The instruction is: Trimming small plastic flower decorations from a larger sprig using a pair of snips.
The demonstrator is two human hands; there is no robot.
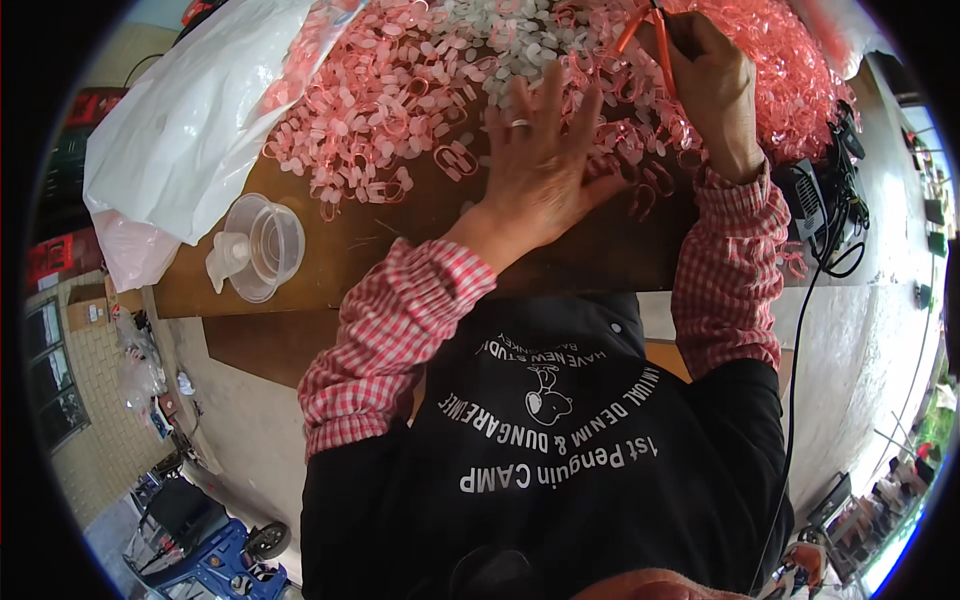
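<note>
My left hand [540,165], wearing a ring, lies with fingers spread on small translucent plastic pieces. My right hand [718,80] is closed round a pair of orange-handled pliers [664,52]; their jaws are cut off by the top edge, so I cannot tell the exact kind. Pink pieces with oval tabs and thin loops form a pile [375,110] left of my left hand. Whitish ones [512,40] lie beyond its fingertips. A larger heap of glossy pink-red loops [795,85] rises beside my right hand.
A large white plastic bag [190,120] covers the table's left end. Near its front edge stands a clear round tub [272,250] with crumpled white film beside it. A dark device with black cables [838,200] sits at the right end of the brown table [400,265].
</note>
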